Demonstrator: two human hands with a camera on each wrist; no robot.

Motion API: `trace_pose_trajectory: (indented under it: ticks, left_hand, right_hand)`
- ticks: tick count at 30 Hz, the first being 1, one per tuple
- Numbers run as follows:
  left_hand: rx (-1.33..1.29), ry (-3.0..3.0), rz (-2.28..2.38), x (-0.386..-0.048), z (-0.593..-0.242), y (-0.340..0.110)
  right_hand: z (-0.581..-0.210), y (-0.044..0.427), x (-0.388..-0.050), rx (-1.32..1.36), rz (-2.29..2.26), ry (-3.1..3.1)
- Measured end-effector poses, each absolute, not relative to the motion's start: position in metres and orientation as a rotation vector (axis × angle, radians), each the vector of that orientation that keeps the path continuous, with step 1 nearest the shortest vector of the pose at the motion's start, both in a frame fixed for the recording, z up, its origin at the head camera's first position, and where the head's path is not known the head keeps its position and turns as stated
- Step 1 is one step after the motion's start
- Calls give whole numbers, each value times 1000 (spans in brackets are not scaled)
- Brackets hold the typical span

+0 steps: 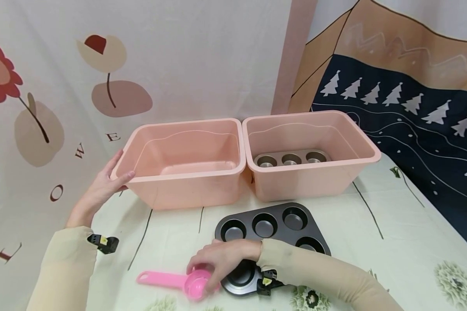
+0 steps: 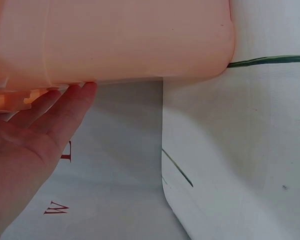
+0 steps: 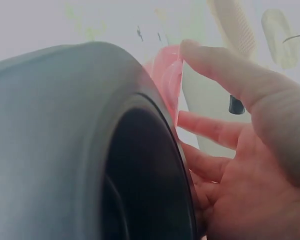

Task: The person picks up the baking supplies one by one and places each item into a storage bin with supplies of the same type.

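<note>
Nearest, just under the right hand (image 1: 226,260), a pink plastic scoop (image 1: 171,280) with a round bowl and a long flat handle lies low over the tabletop (image 1: 408,233); whether it touches the cloth I cannot tell. The right hand pinches the bowl between thumb and fingers, its handle pointing leftward from them. It should be light and fairly stiff, smooth enough to slip a little but unlikely to break; the bowl's rim gives purchase, though the handle looks the simpler hold. Beneath the right wrist, partly covered by the sleeve, lies a dark grey metal muffin tin (image 1: 284,236), probably rigid, best held by its flat edge. Beyond it, the left hand (image 1: 103,185) holds the near left corner of a pale pink rectangular plastic bin (image 1: 187,192), fingers fairly straight against its side; its inner walls and floor show. To that bin's right, farther from the left hand, a matching pink bin (image 1: 307,181) contains a bronze-coloured metal muffin tin (image 1: 279,160), three cups visible, the rest hidden by the front wall.
</note>
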State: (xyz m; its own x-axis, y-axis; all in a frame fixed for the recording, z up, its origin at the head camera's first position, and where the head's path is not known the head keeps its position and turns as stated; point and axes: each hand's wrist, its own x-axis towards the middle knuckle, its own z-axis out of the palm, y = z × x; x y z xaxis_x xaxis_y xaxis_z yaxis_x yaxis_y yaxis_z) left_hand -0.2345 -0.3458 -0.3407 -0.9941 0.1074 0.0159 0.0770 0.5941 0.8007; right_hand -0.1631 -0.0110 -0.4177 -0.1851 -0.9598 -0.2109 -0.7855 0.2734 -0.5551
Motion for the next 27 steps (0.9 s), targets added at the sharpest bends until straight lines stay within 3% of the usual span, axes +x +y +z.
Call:
trace_pose_trajectory:
  ticks: [27]
  left_hand:
    - [174,2745,1434,-235,-342,-347]
  right_hand:
    - [-421,-18,-166,-1515,-547,2069]
